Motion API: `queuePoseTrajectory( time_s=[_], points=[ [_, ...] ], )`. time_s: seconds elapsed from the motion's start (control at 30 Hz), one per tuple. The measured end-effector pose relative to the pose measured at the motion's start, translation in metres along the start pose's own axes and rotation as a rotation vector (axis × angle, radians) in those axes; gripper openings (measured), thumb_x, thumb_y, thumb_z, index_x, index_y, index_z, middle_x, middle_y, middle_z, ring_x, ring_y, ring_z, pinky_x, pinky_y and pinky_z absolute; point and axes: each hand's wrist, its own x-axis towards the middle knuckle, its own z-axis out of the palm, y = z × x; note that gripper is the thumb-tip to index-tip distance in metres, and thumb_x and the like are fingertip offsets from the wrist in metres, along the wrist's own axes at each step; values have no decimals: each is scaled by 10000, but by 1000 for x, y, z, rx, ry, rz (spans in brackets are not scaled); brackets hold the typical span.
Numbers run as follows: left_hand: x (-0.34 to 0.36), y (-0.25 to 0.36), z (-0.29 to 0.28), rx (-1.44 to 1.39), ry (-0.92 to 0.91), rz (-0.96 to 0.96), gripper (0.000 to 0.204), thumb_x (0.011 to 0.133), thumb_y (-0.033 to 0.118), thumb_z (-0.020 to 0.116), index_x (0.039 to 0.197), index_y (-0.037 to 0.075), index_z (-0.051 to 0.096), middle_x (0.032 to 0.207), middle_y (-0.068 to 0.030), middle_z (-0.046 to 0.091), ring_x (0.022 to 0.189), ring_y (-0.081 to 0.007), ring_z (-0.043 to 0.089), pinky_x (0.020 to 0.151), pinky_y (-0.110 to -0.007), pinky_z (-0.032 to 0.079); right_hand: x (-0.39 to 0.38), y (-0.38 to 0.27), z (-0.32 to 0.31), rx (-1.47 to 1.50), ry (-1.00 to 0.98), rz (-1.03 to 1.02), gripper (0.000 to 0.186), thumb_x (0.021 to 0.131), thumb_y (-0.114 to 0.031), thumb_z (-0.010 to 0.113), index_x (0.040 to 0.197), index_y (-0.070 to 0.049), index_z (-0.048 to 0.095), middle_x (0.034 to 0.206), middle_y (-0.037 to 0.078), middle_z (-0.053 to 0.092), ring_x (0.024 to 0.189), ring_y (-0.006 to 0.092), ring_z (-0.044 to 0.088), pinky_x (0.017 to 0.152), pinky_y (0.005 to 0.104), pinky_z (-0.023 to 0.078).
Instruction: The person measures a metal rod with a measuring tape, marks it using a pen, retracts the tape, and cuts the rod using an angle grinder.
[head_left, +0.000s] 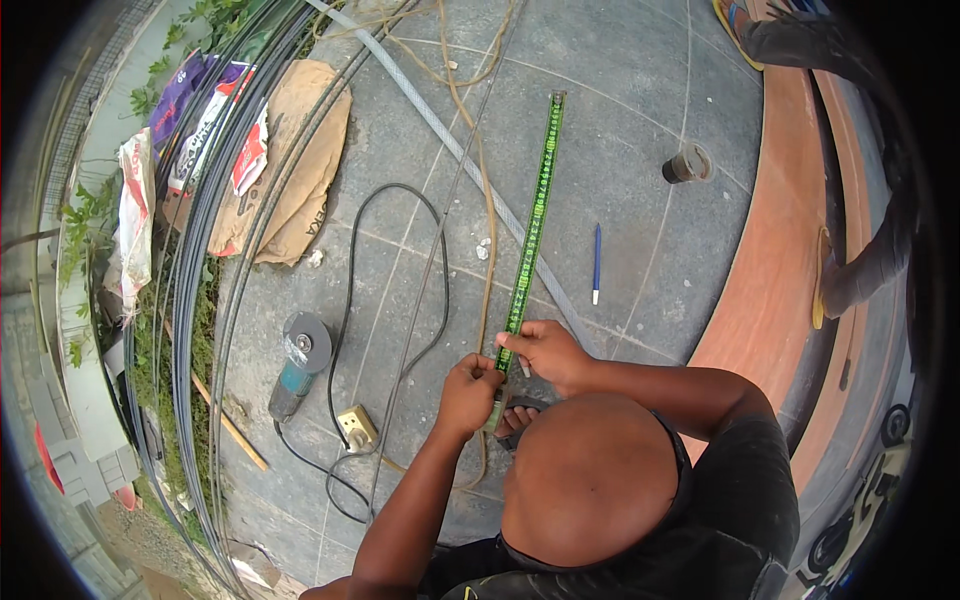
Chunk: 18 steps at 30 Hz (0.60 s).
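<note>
A grey floor of large tiles (pixel 640 120) spreads under everything, bordered on the right by a long orange-brown board (pixel 755 250). Along the left sweeps a bundle of long, thin, dark rods (pixel 185 270), lying over a torn brown paper sack (pixel 315 140). A long, narrow, pale-grey textured strip (pixel 430 118) runs diagonally across the tiles. Across it lies the bright green tape measure (pixel 540 195) with black markings, drawn out from the two hands toward the top, its metal end hook farthest away.

Left of the hands, a teal-and-grey angle grinder (pixel 293 385) lies with its dark round disc toward the top; a black looped cable (pixel 352 260) runs near it. The left hand (pixel 466 398) has its grip narrow, holding the near end of the tape measure; the right hand (pixel 545 357) pinches the green blade just above it, thumb laid across. A cream rectangular socket block (pixel 357 425) sits below the cable's loop. On the right stand a dark, round cup (pixel 688 165) and, nearer, a slim blue pen with a white end (pixel 597 262).
</note>
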Motion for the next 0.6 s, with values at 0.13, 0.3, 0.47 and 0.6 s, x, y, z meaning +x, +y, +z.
queuePoseTrajectory(
  time_s=[0.13, 0.3, 0.47, 0.6],
  points=[
    [3, -2, 3, 23, -8, 19, 174, 858, 57, 637, 998, -17, 564, 832, -121, 670, 672, -219, 687, 593, -322, 527, 5, -3, -8, -37, -75, 77, 337, 986, -347, 656, 1062, -21, 689, 737, -12, 558, 639, 67, 440, 564, 249, 377],
    [-5, 15, 7, -142, -59, -5, 446, 849, 48, 646, 1227, -16, 418, 877, -128, 652, 702, -239, 689, 602, -346, 544, 3, 9, -8, -131, -86, -22, 367, 1006, -384, 614, 1120, -46, 702, 807, -11, 595, 647, 71, 438, 597, 239, 380],
    [0, 8, 6, -166, -46, -6, 519, 865, 108, 635, 1280, -4, 344, 988, -172, 606, 701, -271, 681, 609, -363, 551, -2, -1, -11, -35, -161, 98, 368, 1010, -399, 603, 1159, -77, 702, 711, -32, 514, 645, 78, 426, 588, 245, 363],
    [1, 13, 6, -205, -27, 11, 587, 906, 257, 623, 1324, 18, 286, 1060, -189, 558, 672, -296, 664, 607, -386, 557, 1, -2, -16, -47, -101, -21, 402, 1002, -441, 602, 1090, -62, 703, 697, -31, 490, 636, 80, 423, 582, 245, 362]
  ],
)
